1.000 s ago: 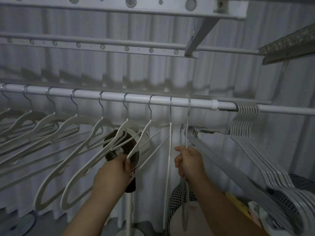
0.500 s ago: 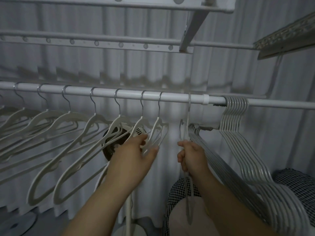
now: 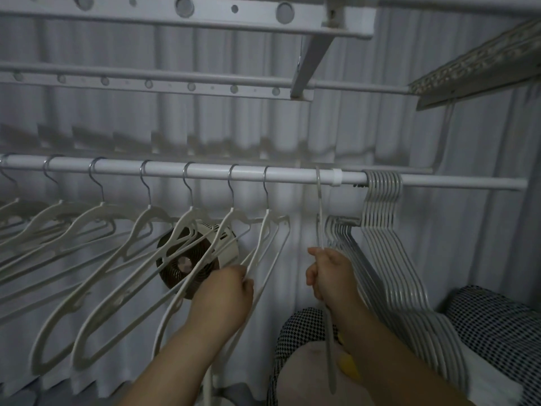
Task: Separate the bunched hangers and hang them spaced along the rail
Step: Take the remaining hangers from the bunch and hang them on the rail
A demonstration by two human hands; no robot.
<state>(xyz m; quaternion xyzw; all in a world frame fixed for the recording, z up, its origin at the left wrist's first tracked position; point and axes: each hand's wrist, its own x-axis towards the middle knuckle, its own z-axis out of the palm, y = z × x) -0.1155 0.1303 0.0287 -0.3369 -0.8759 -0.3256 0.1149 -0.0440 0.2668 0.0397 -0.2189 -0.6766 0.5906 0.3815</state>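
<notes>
Roughly half done: seven hangers (image 3: 187, 247) sit spaced along the rail (image 3: 164, 170). Left hand (image 3: 225, 291) grips the last one, right hand (image 3: 330, 276) holds a single hanger (image 3: 320, 206) hooked on; a bunch (image 3: 380, 206) waits.

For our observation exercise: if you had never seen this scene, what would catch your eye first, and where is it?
First, the long white rail across the middle, with white hangers spaced along its left part and a tight bunch of hangers on its right. Then the two hands below: the left hand grips a spaced hanger, the right hand a single thin hanger. A round dark fan shows behind.
</notes>
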